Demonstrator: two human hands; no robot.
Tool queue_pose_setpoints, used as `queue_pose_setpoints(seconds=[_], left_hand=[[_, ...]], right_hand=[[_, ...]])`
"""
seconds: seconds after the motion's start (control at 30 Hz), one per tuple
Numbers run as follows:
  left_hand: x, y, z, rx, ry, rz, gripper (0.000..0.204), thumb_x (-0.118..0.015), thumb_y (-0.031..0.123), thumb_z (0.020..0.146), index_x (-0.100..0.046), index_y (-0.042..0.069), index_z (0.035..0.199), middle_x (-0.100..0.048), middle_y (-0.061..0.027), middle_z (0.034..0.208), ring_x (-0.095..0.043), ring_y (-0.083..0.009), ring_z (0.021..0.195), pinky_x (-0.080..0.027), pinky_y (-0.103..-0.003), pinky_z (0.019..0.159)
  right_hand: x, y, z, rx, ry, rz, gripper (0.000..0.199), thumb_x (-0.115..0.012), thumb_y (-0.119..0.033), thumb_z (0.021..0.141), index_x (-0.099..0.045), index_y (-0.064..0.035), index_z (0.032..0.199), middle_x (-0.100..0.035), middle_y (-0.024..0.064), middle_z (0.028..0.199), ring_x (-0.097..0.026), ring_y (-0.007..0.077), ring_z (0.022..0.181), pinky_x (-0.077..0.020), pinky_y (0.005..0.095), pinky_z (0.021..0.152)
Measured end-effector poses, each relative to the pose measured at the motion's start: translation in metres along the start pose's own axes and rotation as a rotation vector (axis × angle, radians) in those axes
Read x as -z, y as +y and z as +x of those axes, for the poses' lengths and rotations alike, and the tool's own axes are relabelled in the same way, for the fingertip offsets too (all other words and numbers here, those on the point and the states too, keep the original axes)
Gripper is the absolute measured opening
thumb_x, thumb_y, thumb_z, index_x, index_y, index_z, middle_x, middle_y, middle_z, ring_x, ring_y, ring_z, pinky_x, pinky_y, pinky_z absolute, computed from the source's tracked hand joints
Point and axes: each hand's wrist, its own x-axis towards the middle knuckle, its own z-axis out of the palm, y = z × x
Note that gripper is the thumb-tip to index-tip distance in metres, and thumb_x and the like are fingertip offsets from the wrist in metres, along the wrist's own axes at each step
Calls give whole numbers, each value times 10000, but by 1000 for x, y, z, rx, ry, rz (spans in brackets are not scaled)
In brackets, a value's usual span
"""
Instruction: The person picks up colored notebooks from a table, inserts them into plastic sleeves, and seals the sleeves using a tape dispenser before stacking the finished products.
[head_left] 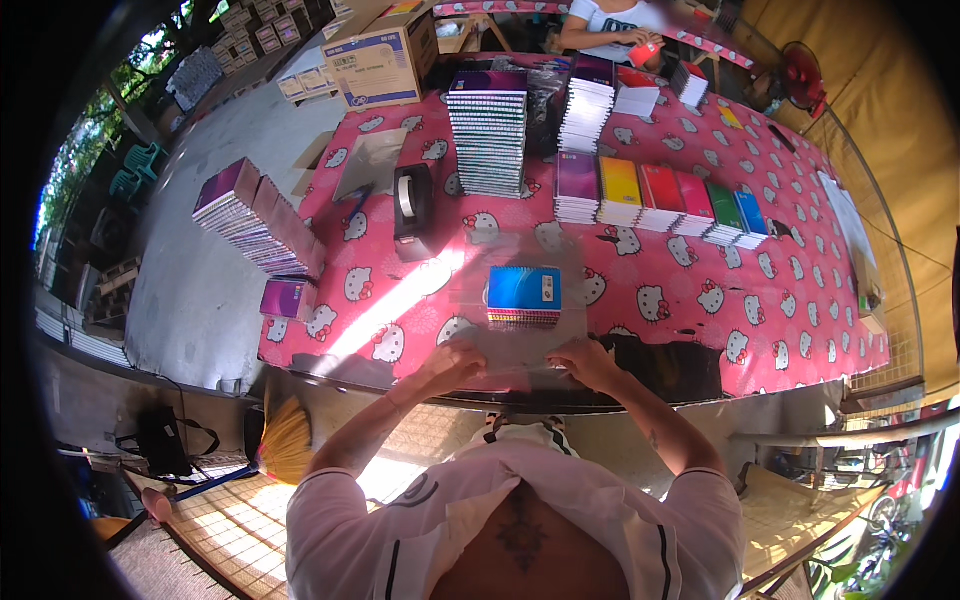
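Observation:
In front of me on the table lies a small stack of spiral notebooks [524, 290], a blue cover on top and several colours at its edge. Under and around it spreads a thin clear plastic sheet [520, 362], its outline hard to make out. My left hand [456, 364] pinches the sheet's near edge left of the stack. Over on the other side, the fingers of my right hand [584, 362] are closed on the sheet's near right part. Neither hand touches the notebooks.
A black tape dispenser [413, 212] stands left of centre. Tall notebook stacks [487, 135] rise behind, with a leaning purple pile [258, 220] at left. Coloured notebooks [660, 200] line the right. A cardboard box [378, 62] sits at the back; another person [612, 28] handles a red item.

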Motion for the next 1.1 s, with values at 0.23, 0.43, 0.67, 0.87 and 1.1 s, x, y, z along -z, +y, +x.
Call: queue_pose_setpoints(seconds=[0.23,0.43,0.67,0.87,1.1], left_hand=[[1,6,-3,6,-37,92,163,-725,182,836,-706,117,985,-691,-25,937,-661,-243,882,-554,-370,756],[27,37,-1,70,110,201,225,-709,133,847,-713,130,1072,-687,-59,977,-680,-279,925,-565,-377,764],[41,10,28,290,363,-376,130,-651,103,927,-721,31,1011,-727,-93,909,-689,-215,840,-537,-333,817],[37,-68,57,556,371,-964,169,-659,124,934,-713,-25,994,-721,-97,916,-686,-188,844,-540,-320,773],[58,-56,128,278,477,-346,225,-678,152,902,-714,-7,1058,-728,-151,946,-709,-232,869,-556,-353,763]], right_hand=[[4,-9,5,-93,-15,21,125,-645,-200,930,-677,-94,988,-694,91,879,-682,286,852,-530,408,718],[5,-30,10,-95,153,-69,146,-671,-225,916,-650,-82,932,-679,92,877,-674,310,851,-530,423,696],[57,-10,25,-355,162,61,246,-680,-208,877,-644,-123,1104,-650,80,1078,-647,323,961,-511,458,816],[-15,-80,66,-24,310,-457,498,-669,-296,880,-557,-98,1324,-480,117,1415,-460,320,1314,-387,539,1054],[-39,-70,81,-182,285,-533,649,-677,-377,865,-477,-104,1419,-442,130,1459,-413,320,1364,-329,590,1090]])
